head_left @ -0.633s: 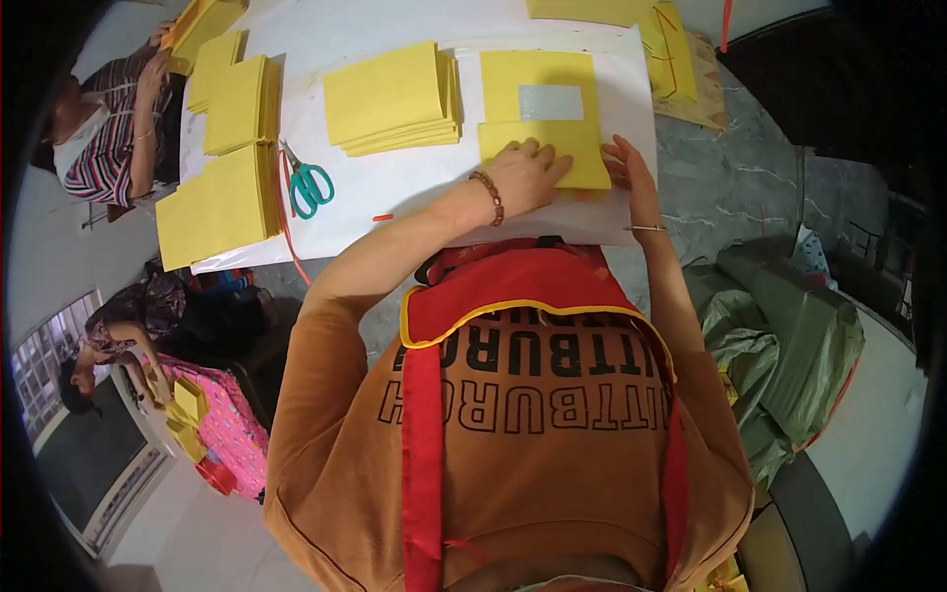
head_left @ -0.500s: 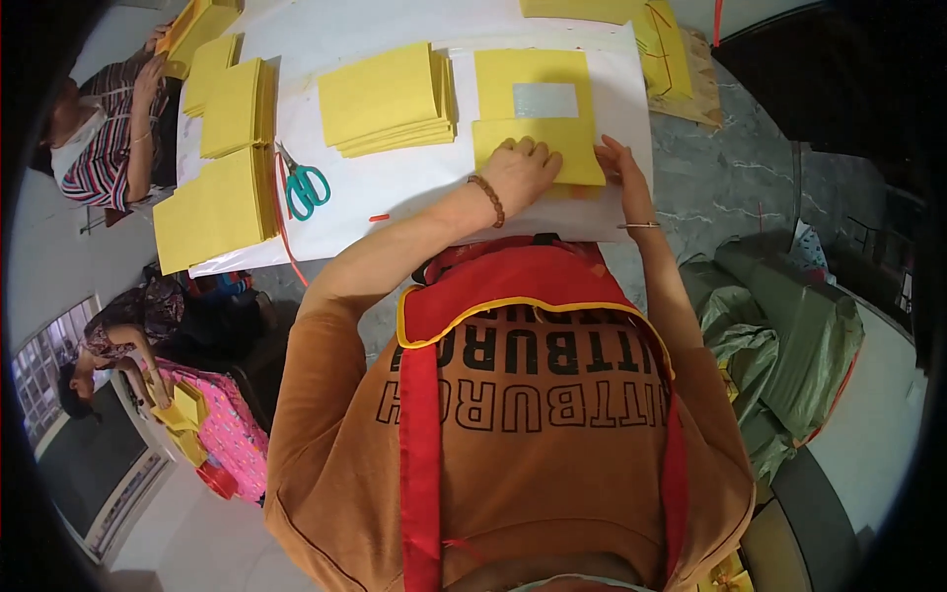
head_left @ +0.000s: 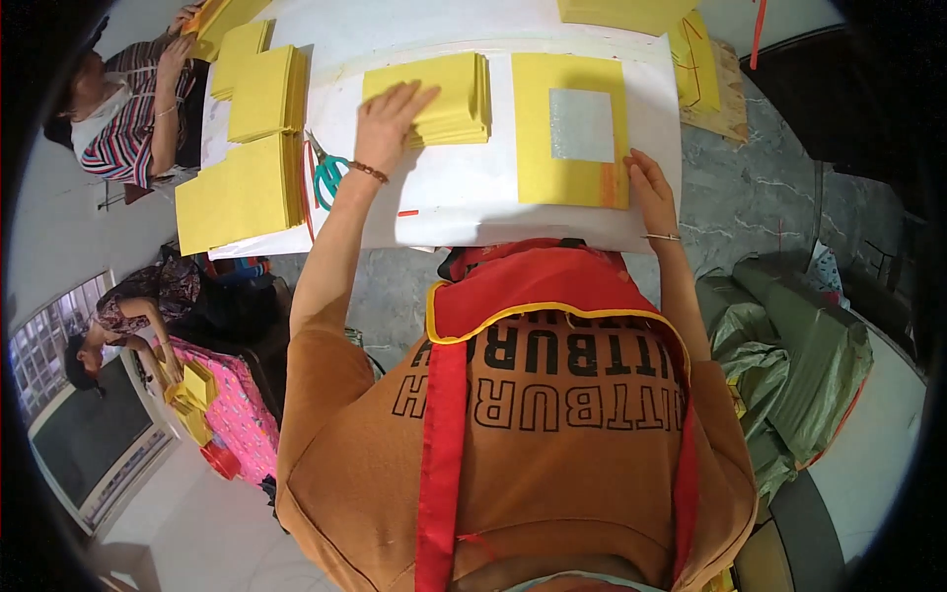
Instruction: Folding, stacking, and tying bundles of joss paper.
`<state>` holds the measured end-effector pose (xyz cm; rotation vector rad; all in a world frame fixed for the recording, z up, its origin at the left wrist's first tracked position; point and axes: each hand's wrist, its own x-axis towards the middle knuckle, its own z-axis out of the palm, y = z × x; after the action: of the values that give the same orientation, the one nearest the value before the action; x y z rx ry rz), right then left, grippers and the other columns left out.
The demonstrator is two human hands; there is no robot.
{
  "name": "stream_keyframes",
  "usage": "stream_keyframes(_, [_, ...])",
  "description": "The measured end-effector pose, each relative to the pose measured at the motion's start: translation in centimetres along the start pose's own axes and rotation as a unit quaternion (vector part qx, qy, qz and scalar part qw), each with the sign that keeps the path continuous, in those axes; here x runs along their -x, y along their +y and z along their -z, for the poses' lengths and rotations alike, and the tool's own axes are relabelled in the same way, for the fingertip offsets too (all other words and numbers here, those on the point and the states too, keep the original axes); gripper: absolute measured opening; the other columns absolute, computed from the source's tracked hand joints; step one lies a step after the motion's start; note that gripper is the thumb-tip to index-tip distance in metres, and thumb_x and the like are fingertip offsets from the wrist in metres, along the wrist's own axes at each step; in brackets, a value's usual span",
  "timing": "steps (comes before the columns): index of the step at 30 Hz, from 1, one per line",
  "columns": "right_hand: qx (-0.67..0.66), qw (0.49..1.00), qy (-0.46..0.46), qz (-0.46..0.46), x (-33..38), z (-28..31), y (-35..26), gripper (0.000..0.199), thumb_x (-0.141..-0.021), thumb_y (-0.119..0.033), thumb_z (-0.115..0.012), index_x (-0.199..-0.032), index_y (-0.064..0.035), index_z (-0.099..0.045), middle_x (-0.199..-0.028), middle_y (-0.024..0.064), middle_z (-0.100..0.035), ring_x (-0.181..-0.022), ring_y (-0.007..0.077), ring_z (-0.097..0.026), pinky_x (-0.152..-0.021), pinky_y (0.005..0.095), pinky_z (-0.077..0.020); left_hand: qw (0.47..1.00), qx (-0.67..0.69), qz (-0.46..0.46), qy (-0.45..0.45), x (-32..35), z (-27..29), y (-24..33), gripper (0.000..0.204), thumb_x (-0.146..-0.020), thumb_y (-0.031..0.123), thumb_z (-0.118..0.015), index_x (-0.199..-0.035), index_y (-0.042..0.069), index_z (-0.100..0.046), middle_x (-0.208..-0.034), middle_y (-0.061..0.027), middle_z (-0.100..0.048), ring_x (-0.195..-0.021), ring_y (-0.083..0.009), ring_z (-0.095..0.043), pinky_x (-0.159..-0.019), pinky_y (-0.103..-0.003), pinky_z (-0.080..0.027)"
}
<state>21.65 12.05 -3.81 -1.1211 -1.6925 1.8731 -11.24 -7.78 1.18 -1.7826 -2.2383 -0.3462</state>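
My left hand point(head_left: 387, 123) rests with its fingers spread on top of a stack of folded yellow paper point(head_left: 459, 94) in the middle of the table. To the right lies a flat yellow sheet point(head_left: 533, 148) with a silver rectangle point(head_left: 582, 126) on it and an orange patch at its lower right corner. Against that sheet's right edge is my right hand point(head_left: 649, 187), fingers extended and slightly bent, gripping nothing that I can see. Teal-handled scissors point(head_left: 327, 180) lie left of my left forearm, beside a red cord.
Several stacks of folded yellow paper point(head_left: 242, 192) line the table's left side. More yellow bundles point(head_left: 695, 64) sit at the far right. One person point(head_left: 133, 109) works at the left edge, another point(head_left: 133, 316) farther back by a pink cloth. Green wrapped bundles point(head_left: 799, 345) stand at right.
My left hand has left the half-folded yellow paper on the right and moved left onto the folded stack. The right-hand sheet now lies flat, its silver rectangle uncovered. My right hand stays beside it.
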Motion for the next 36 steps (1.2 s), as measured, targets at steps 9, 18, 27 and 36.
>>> stream_keyframes(9, [-0.025, 0.999, 0.003, 0.023, 0.1, -0.1, 1.0, 0.035, -0.089, -0.01, -0.048, -0.123, -0.0029, -0.045, -0.111, 0.0066, -0.053, -0.101, 0.0128, -0.048, -0.09, 0.0243, -0.0362, 0.994, 0.005, 0.001, -0.109, -0.3, -1.4, 0.2, 0.066, -0.064, 0.003, -0.062, -0.126, 0.02, -0.044, -0.123, -0.0071, -0.047, -0.114, -0.0279, -0.042, -0.093, -0.041, -0.033])
stream_keyframes(18, [0.016, 1.0, 0.0, 0.018, -0.5, 0.3, 1.1, 0.033, -0.087, -0.012, -0.052, -0.119, -0.0035, -0.049, -0.107, 0.0042, -0.055, -0.095, 0.0107, -0.05, -0.085, 0.0231, -0.0392, 0.991, 0.054, -0.006, -0.126, 0.5, -1.1, 0.7, 0.077, -0.062, 0.013, -0.065, -0.132, 0.014, -0.033, -0.13, -0.0146, -0.034, -0.121, -0.034, -0.03, -0.1, -0.046, -0.023])
stream_keyframes(27, [-0.024, 0.999, 0.011, 0.027, -0.1, 0.4, 1.7, 0.032, -0.087, -0.012, -0.052, -0.117, -0.003, -0.05, -0.106, 0.0051, -0.058, -0.094, 0.011, -0.052, -0.082, 0.0228, -0.0408, 0.986, 0.072, -0.057, -0.138, -3.3, 4.1, 2.3, 0.071, -0.067, 0.014, -0.061, -0.132, 0.016, -0.035, -0.133, -0.0129, -0.035, -0.119, -0.0329, -0.032, -0.098, -0.045, -0.025])
stream_keyframes(36, [-0.022, 0.999, -0.007, 0.036, -0.3, 0.5, 0.9, 0.027, -0.087, -0.012, -0.05, -0.112, -0.0013, -0.054, -0.103, 0.0059, -0.06, -0.094, 0.0114, -0.054, -0.084, 0.0232, -0.0414, 0.952, 0.246, -0.156, -0.094, -1.5, -2.5, 16.2, 0.047, -0.07, 0.022, -0.068, -0.112, 0.008, -0.053, -0.105, -0.0122, -0.054, -0.097, -0.0264, -0.048, -0.081, -0.037, -0.038])
